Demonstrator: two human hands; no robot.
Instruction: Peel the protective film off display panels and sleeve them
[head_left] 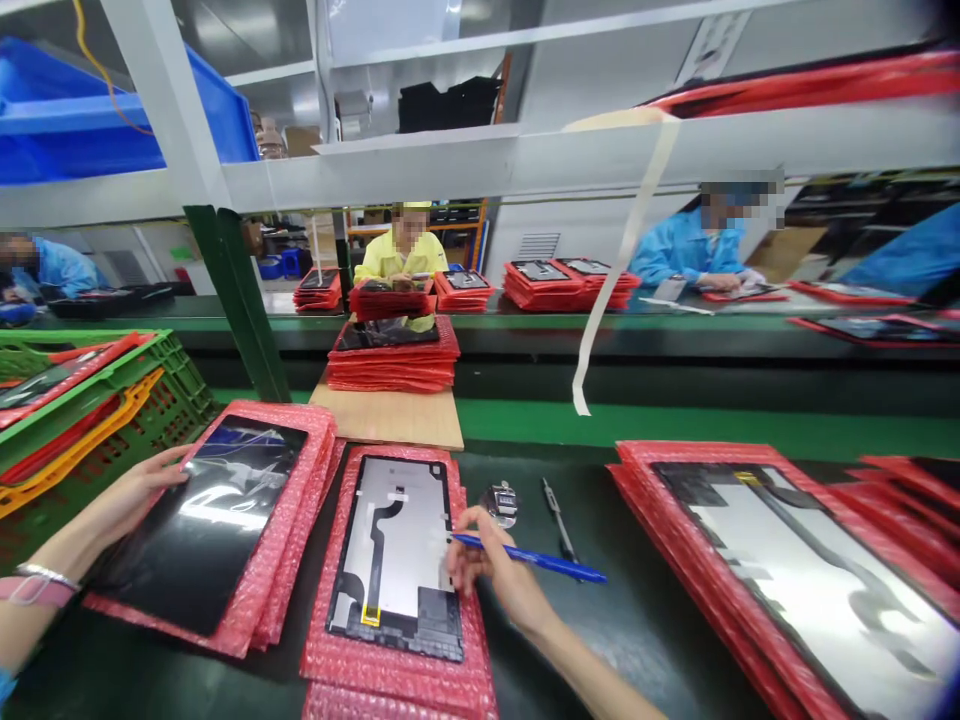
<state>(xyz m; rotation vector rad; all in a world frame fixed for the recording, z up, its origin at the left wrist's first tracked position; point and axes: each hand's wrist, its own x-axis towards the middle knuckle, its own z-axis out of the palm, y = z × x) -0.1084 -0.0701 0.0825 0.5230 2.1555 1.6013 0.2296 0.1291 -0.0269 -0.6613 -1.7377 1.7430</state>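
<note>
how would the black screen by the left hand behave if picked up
The screen lies flat and unsagging, so it's probably stiff. It looks like thin glass, so likely fragile. Its glossy, reflective face may be slippery, though the bubbly wrap beneath might add grip.

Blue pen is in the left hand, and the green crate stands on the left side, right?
Not quite: the head view shows the blue pen in the right hand. The green crate does stand on the left side.

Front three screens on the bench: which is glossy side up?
The left screen, at the left hand: its shiny black face shows, whereas the middle screen and right screen show silvery backs.
</note>
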